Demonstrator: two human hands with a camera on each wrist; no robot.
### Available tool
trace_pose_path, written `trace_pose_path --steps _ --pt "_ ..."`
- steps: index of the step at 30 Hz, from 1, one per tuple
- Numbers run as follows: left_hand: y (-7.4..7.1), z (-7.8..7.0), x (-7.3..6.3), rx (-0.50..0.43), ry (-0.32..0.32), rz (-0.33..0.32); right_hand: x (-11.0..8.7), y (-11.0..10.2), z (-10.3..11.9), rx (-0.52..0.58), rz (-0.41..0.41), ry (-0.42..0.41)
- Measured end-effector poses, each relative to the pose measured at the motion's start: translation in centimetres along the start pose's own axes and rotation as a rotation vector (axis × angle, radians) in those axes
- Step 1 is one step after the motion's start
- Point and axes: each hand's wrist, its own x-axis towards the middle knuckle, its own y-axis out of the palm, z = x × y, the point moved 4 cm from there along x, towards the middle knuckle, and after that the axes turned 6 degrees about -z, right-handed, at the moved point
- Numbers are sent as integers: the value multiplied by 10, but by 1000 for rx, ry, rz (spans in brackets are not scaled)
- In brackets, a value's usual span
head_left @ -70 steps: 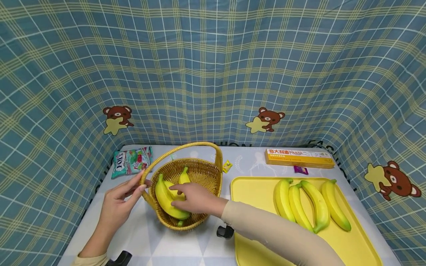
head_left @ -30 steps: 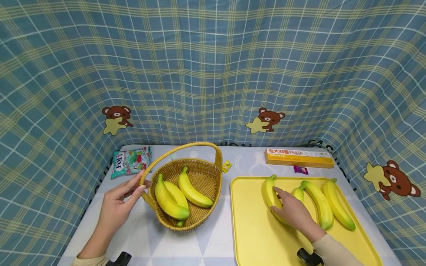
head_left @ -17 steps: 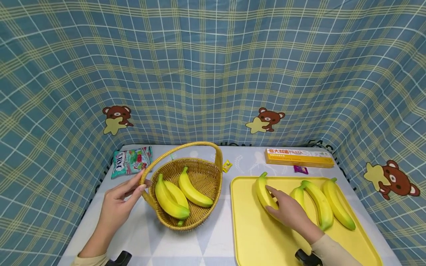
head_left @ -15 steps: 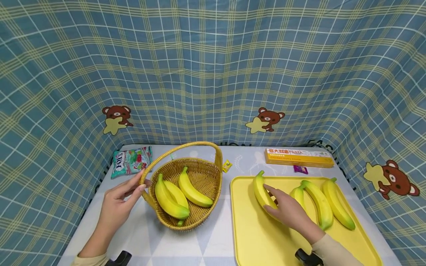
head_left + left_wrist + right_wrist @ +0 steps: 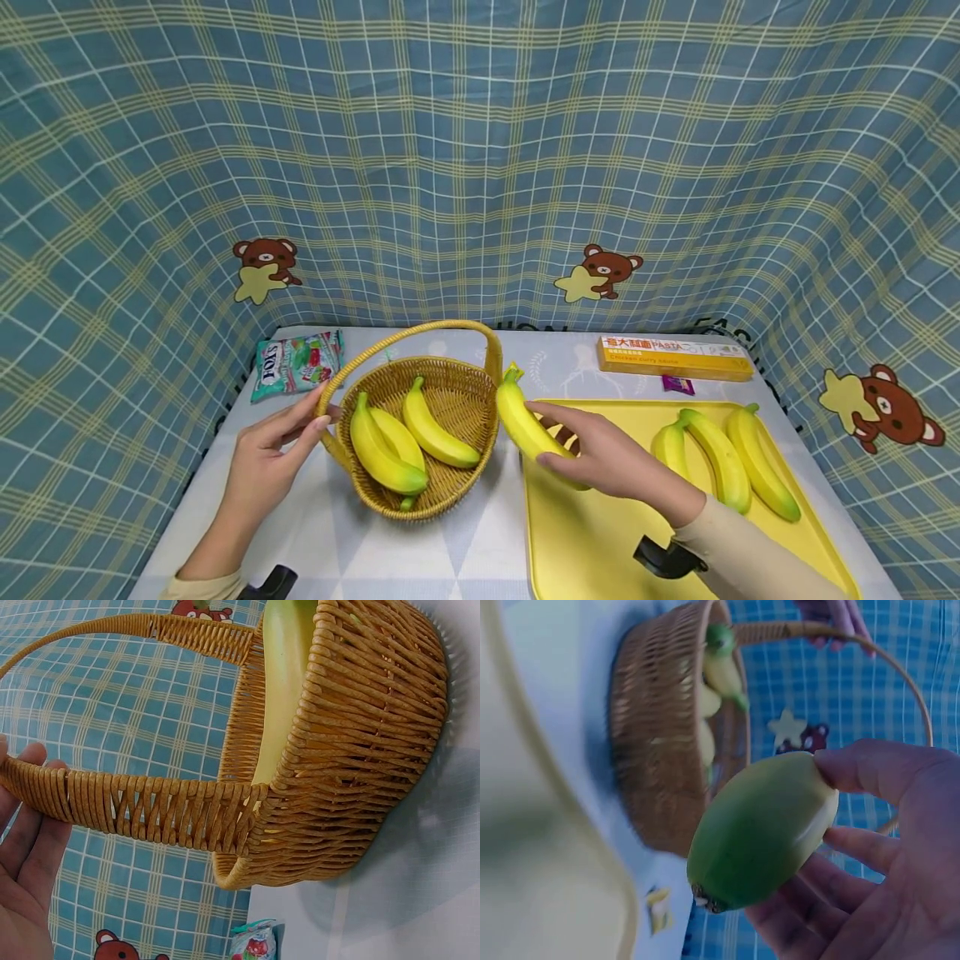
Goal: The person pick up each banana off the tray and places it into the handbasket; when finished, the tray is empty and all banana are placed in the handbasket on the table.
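A wicker basket (image 5: 420, 500) with an arched handle stands left of centre in the head view, bananas (image 5: 438, 433) lying inside it. My left hand (image 5: 264, 458) pinches the left side of its handle (image 5: 90, 799) between thumb and fingers. With thumb and fingers, my right hand (image 5: 600, 450) grips a banana (image 5: 525, 425), raised over the tray's left edge, just right of the basket. In the right wrist view the green tip of that banana (image 5: 757, 832) points at the camera. Several more bananas (image 5: 723, 467) lie on the yellow tray (image 5: 600, 550).
A green candy bag (image 5: 298, 365) lies at the back left. Behind the tray are a pasta box (image 5: 675, 358) and a small purple sweet (image 5: 678, 384). A yellow sweet (image 5: 658, 909) sits near the basket. Plaid cloth (image 5: 480, 167) walls the table's back and sides.
My right hand has left the basket, taken a banana from the tray, and carried it left and up toward the basket. The left hand stays on the handle.
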Motion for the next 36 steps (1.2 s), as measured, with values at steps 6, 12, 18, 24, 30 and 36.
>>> trace_pose_path --steps 6,12,18,24,30,36 --pt "-1 0 1 21 25 12 25 12 23 61 87 -48" --pt "0 0 2 13 26 4 57 34 38 39 121 -66" --pt "1 1 1 19 11 7 91 62 47 -40 156 -51" --pt "-1 2 0 31 -31 -6 115 94 57 -132 200 -84" --pt "-1 4 -1 35 -19 -7 127 118 61 -210 230 -94" --pt "0 4 0 25 -22 -5 130 132 59 -229 252 -82"
